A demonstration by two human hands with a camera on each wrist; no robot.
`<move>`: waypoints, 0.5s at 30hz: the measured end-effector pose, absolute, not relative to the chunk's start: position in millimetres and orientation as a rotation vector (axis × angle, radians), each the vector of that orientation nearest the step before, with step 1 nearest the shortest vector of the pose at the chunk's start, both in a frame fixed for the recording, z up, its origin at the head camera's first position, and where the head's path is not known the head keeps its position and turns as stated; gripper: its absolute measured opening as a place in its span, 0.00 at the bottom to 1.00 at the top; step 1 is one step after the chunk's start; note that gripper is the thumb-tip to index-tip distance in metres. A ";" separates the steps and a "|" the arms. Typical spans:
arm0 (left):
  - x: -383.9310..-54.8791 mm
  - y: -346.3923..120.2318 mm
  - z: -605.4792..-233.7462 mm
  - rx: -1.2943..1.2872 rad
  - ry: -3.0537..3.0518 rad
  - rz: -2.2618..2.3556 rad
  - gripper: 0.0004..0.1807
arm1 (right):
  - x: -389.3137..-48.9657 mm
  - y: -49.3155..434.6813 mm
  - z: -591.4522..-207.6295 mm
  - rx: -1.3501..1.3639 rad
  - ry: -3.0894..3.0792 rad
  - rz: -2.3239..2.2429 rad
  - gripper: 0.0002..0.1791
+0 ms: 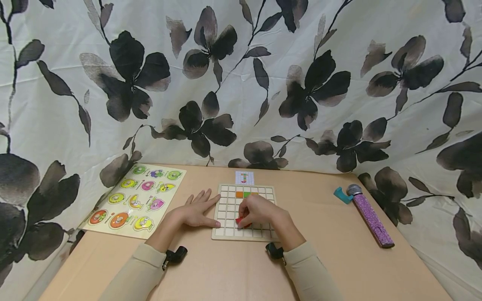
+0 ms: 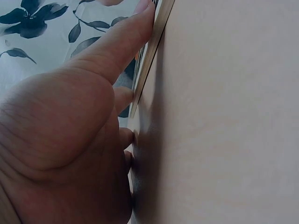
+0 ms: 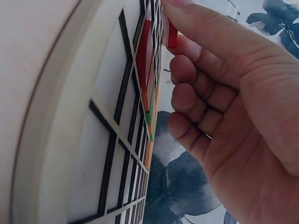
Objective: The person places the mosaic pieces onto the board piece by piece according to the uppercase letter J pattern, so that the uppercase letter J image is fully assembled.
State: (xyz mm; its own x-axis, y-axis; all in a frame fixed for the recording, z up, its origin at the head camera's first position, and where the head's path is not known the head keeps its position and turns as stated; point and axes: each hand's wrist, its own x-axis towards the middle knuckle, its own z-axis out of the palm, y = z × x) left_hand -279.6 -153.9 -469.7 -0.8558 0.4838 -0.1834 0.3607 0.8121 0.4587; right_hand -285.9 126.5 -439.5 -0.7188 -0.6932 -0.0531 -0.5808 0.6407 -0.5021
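Observation:
A grid board [image 1: 229, 235] with white square cells lies on the table, an orange tile [image 1: 239, 195] and a green tile [image 1: 247, 194] in an upper row. My right hand [image 1: 260, 211] is over the board and pinches a small red tile [image 3: 173, 36] between thumb and index finger, its other fingers curled in. Another red tile [image 3: 145, 65] sits in the grid below it. My left hand [image 1: 193, 212] lies spread at the board's left edge, thumb and index fingertip touching the frame. Part of the grid is hidden beneath my right hand.
A small pattern card [image 1: 244, 177] lies just behind the board. To the left is a sheet of fruit pictures [image 1: 135, 202]. On the right are a purple glittery microphone [image 1: 373, 218] and a teal piece [image 1: 343, 195]. A floral cloth [image 1: 260, 121] hangs behind the table [image 1: 218, 276].

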 end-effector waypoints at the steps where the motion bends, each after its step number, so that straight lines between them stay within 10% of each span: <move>1: -279.5 -153.9 -469.8 0.646 2.705 0.601 0.60 | -286.0 126.3 -439.9 -1.036 2.618 -0.670 0.13; 15: -279.3 -154.0 -470.0 0.648 2.705 0.600 0.59 | -285.9 123.1 -445.3 -1.012 2.580 -0.646 0.13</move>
State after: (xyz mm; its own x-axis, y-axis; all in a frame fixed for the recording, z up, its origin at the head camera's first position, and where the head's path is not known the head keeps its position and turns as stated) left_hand -279.3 -154.0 -470.0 -0.8550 0.4852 -0.1833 0.3621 0.8114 0.4589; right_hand -285.9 123.1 -445.3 -0.7091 -0.6970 -0.1061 -0.5649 0.6517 -0.5061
